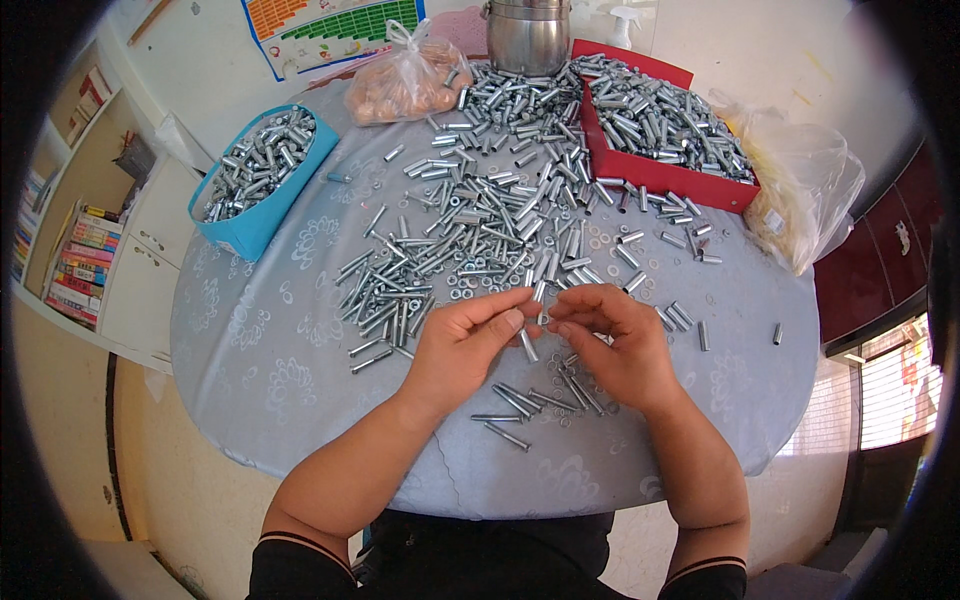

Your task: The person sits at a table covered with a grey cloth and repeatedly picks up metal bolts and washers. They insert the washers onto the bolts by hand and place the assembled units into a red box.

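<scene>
While both hands are meeting over the near middle of the round worktop [260, 340] covered in pale blue-grey patterned cloth, the left hand [462, 345] is pinching a short silver metal bolt [527, 345] between thumb and fingertips, fingers clamped on it. The bolt is hanging tilted, its lower end pointing down toward the worktop. The right hand [615, 345] is touching the bolt's upper end, fingers pressed together there around something small; too small to tell what it is.

Landmark is the held bolt:
- Just below it, a small loose group of long silver bolts [540, 400] is lying flat on the cloth, partly under the right hand.
- Beyond it, a wide scatter of silver bolts, sleeves and washers [490, 230] is covering the middle of the worktop.
- Far beyond and to the right, a red rectangular tray [665, 175] is sitting full of short silver sleeves.
- Far beyond and to the left, a blue rectangular tub [250, 225] is overhanging the worktop edge, also full of silver metal parts.
- Straight beyond, at the far edge, a steel pot [527, 38] is standing upright, with a knotted clear plastic bag of brownish pieces [405, 85] just left of it.
- Well right of it, a crumpled clear plastic bag [800, 190] is lying at the worktop edge.
- A few single sleeves [690, 325] are lying apart just right of the right hand.

Both forearms are coming in from the lower edge, dark sleeves at the elbows.
</scene>
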`<state>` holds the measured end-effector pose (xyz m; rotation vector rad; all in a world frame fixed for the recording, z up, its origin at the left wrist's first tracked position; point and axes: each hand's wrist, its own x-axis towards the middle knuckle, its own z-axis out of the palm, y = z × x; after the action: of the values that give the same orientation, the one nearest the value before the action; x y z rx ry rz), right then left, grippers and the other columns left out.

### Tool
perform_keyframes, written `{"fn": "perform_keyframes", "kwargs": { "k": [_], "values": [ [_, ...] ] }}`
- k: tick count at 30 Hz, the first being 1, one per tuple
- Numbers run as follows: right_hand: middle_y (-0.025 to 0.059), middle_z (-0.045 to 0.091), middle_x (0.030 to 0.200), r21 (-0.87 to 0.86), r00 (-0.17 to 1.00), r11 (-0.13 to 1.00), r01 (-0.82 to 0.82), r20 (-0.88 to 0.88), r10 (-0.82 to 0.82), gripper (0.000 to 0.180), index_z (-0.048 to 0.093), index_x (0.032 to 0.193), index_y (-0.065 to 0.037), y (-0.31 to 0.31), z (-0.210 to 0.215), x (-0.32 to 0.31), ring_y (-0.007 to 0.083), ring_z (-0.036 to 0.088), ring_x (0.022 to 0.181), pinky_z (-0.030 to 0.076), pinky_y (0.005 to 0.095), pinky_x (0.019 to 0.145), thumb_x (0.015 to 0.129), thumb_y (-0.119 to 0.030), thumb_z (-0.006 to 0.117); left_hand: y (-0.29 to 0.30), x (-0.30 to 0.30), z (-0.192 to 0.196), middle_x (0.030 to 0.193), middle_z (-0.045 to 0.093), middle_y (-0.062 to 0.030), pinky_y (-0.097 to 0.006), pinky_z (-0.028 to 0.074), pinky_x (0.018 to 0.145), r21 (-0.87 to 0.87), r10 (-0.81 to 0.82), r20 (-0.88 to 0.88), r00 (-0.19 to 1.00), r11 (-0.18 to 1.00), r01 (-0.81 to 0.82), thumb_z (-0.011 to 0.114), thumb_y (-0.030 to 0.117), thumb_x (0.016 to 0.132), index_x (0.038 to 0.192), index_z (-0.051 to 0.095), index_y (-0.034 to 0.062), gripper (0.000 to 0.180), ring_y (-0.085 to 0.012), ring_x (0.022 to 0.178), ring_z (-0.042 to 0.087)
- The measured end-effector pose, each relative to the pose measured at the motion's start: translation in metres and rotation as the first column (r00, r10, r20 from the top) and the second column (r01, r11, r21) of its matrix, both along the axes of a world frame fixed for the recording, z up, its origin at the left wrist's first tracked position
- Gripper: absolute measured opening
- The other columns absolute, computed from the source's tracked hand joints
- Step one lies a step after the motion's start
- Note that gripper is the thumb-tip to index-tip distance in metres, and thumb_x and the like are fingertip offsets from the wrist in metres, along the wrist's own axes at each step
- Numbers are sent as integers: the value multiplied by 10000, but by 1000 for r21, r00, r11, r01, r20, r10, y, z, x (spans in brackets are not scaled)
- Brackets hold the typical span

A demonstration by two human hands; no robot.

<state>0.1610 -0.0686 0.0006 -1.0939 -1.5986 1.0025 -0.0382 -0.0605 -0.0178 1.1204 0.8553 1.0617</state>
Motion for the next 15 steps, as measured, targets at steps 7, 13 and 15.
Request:
{"fn": "perform_keyframes", "kwargs": {
  "k": [7, 13, 15],
  "values": [
    [87, 657, 847, 111, 974, 992, 62, 210, -84, 167, 660, 971, -9, 1, 5, 5, 139, 643, 717, 525, 278, 643, 816, -37, 713, -3, 4, 5, 1056, 677, -160, -335, 573, 801, -170, 98, 93, 991, 982, -81, 544, 74, 967, 1146, 616, -43, 226, -227, 903, 688],
    [63, 618, 781, 49, 957, 998, -49, 287, 32, 232, 641, 901, -34, -1, 9, 6, 144, 613, 648, 504, 276, 587, 759, -132, 796, 1, 2, 3, 1052, 671, -154, -348, 582, 802, -246, 217, 183, 959, 954, -169, 555, 94, 964, 1135, 598, -29, 215, -239, 937, 685],
    [65, 612, 772, 61, 938, 992, -108, 338, 82, 266, 631, 881, -46, -1, 12, 5, 160, 618, 642, 505, 282, 580, 740, -171, 819, 1, 1, 3, 1065, 667, -157, -351, 583, 805, -256, 229, 208, 951, 951, -172, 558, 97, 962, 1142, 591, -25, 219, -242, 953, 682]
  ]
}}
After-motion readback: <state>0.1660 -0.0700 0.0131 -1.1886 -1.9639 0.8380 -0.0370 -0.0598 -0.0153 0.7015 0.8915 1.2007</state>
